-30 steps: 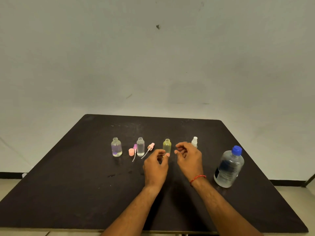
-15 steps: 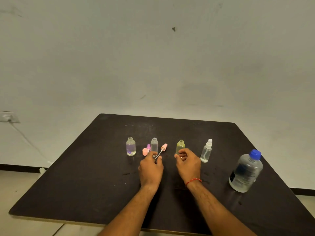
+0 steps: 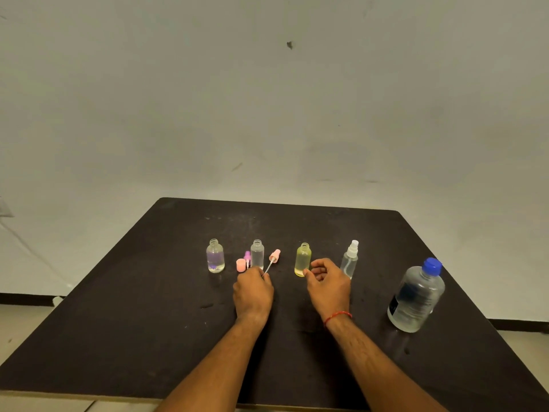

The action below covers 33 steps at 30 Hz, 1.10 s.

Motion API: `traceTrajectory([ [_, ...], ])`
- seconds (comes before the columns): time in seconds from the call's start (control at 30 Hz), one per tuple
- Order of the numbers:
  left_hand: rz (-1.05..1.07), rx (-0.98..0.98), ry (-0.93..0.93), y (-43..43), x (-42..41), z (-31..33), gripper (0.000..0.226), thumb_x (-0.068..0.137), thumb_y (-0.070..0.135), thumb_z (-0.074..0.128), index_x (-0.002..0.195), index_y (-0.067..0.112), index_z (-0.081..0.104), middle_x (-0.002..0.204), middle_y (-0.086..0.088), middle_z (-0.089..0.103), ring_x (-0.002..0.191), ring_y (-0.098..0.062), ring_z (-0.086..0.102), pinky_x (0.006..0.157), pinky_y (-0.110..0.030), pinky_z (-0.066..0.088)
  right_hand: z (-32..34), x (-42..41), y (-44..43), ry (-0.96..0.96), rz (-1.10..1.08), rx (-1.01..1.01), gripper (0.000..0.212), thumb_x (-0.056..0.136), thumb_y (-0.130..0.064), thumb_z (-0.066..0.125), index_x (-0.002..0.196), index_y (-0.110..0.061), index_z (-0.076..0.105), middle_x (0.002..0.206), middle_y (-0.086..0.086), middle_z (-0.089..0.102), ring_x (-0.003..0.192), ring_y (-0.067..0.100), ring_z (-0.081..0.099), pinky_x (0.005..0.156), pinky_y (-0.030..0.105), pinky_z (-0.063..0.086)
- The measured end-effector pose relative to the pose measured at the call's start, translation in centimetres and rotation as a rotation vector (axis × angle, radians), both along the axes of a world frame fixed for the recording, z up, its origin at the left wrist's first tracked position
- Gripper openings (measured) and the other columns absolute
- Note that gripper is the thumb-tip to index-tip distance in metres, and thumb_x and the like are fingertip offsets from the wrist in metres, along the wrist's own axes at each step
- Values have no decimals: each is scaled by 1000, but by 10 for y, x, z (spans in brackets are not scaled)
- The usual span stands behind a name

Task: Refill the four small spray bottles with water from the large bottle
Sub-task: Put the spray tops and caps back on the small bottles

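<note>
Right hand, grip loose and empty, sits just left of the upright capped bottle; can't tell the grip of the left hand.

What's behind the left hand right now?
Behind the left hand are an open clear bottle, a pink cap and a purple sprayer. A pink sprayer is beside them; its tube's lower end is covered by the fingers.

Pale wall fills upper frame, w/ dark mark top ctr. Black table lower half. Beige floor and dark baseboard at left edge.
</note>
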<state>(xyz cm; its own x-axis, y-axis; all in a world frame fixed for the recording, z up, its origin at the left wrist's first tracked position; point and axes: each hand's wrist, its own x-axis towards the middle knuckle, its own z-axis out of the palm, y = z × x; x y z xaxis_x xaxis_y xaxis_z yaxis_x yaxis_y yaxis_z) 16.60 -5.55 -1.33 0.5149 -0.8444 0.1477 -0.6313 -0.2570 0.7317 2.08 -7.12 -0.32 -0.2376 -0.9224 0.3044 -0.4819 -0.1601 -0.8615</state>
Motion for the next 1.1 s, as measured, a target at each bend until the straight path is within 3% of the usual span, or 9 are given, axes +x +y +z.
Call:
traceTrajectory([
  [0.2, 15, -43, 9, -1, -5, 0, 14, 97, 20, 60, 91, 14, 71, 84, -2, 69, 76, -18, 67, 67, -29, 53, 3, -4, 3, -11, -13, 14, 20, 77, -15, 80, 85, -25, 64, 75, -12, 62, 71, 2, 63, 64, 13, 52],
  [0.3, 40, -111, 80, 2, -11, 2, 14, 96, 19, 60, 88, 16, 71, 78, -1, 69, 74, -19, 68, 68, -34, 56, 2, -2, 3, -25, -14, 20, 18, 79, -15, 78, 83, -27, 65, 73, -12, 63, 70, 1, 63, 64, 15, 54],
  [0.4, 50, -194, 157, 6, -18, 5, 13, 96, 18, 62, 85, 19, 70, 67, 9, 63, 61, -7, 62, 59, -20, 46, 0, 4, 2, -56, 18, 29, 11, 80, -18, 76, 79, -25, 69, 70, -11, 66, 69, -2, 64, 64, 16, 55],
  [0.53, 49, -313, 216, 11, -26, 11, 13, 94, 18, 64, 82, 22, 67, 58, 12, 58, 54, -3, 57, 50, -10, 33, 3, 16, 0, -168, 108, 92, 12, 85, -19, 72, 77, -28, 72, 71, -7, 71, 67, 5, 69, 66, 24, 58],
  [0.73, -15, -468, 280, 20, -34, 4, 20, 91, 11, 67, 77, 25, 66, 55, 10, 58, 59, -3, 61, 48, -12, 41, 22, 38, -1, -445, 198, 174, 20, 90, -13, 67, 75, -25, 74, 74, 2, 75, 68, 13, 72, 64, 24, 58],
  [0.87, -62, -493, 270, 23, -34, -5, 15, 91, 10, 71, 85, 23, 71, 52, 10, 55, 52, -8, 57, 45, -18, 42, 36, 45, -6, -610, 175, 223, 5, 88, -5, 68, 86, -8, 71, 81, 14, 74, 65, 17, 70, 58, 26, 56],
  [1.03, -108, -534, 233, 21, -32, -7, 11, 91, 12, 71, 87, 22, 71, 51, 12, 53, 50, -10, 56, 45, -17, 42, 52, 35, -19, -581, 96, 201, 16, 83, -10, 75, 96, -14, 66, 83, 7, 74, 69, 16, 73, 58, 24, 55],
  [1.1, -142, -542, 216, 18, -32, -6, 9, 91, 14, 71, 89, 22, 71, 53, 10, 55, 51, -12, 57, 48, -24, 48, 56, 27, -24, -546, 110, 185, 21, 82, -12, 76, 101, -16, 67, 85, 6, 74, 70, 15, 73, 59, 24, 55],
])
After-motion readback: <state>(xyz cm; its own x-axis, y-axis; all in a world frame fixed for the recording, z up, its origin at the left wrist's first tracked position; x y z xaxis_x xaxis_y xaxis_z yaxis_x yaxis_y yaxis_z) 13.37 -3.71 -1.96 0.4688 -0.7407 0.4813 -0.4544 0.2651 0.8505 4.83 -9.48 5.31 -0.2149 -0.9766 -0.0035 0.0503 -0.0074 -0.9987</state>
